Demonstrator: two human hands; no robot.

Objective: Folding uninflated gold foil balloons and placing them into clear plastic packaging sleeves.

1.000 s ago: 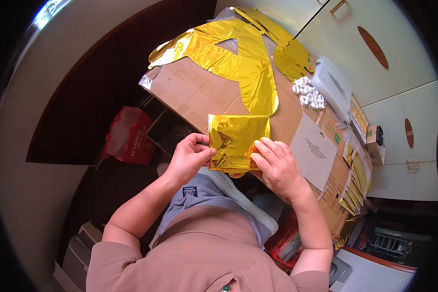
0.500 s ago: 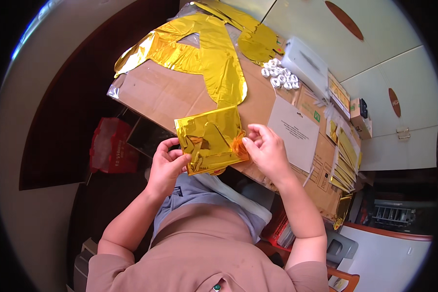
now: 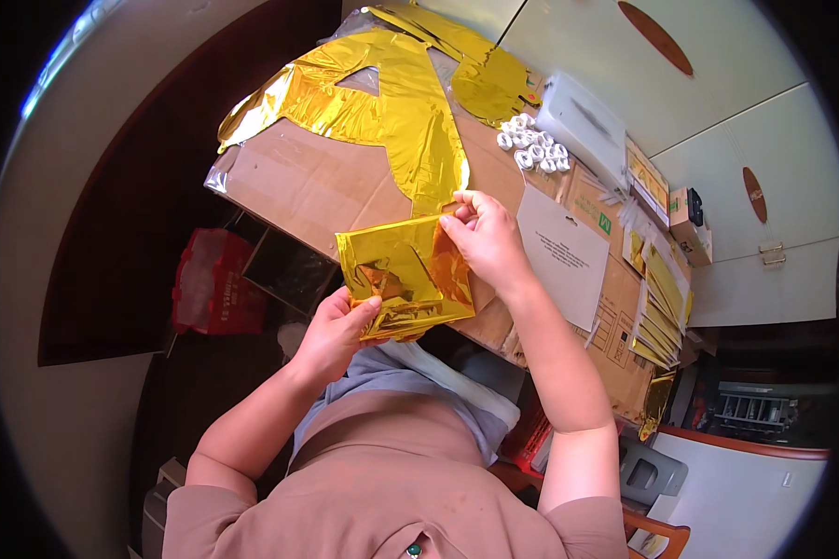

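Observation:
Between my hands is a folded gold foil balloon [image 3: 405,265], a shiny, creased, roughly square packet above my lap at the table's near edge. My left hand [image 3: 338,324] pinches its lower left corner, thumb on top. At the upper right corner, my right hand [image 3: 483,238] grips the foil edge between thumb and fingers. Beyond the packet a large flat gold foil shape [image 3: 405,102] with a cut-out lies spread over the cardboard [image 3: 298,182]. One strip of it reaches the packet's top edge; whether the two are joined I cannot tell.
Right of my right hand lies a pale printed card [image 3: 561,256]. Farther back are small white rolls [image 3: 534,147] and a translucent plastic box [image 3: 583,126]. Several flat gold packets [image 3: 660,307] lie at the right edge. A red bag [image 3: 216,284] stands low at the left.
My right hand has moved up and slightly left, from the packet's right side to its upper right corner. The crumpled orange-looking foil there now lies smoother. My left hand has shifted slightly lower.

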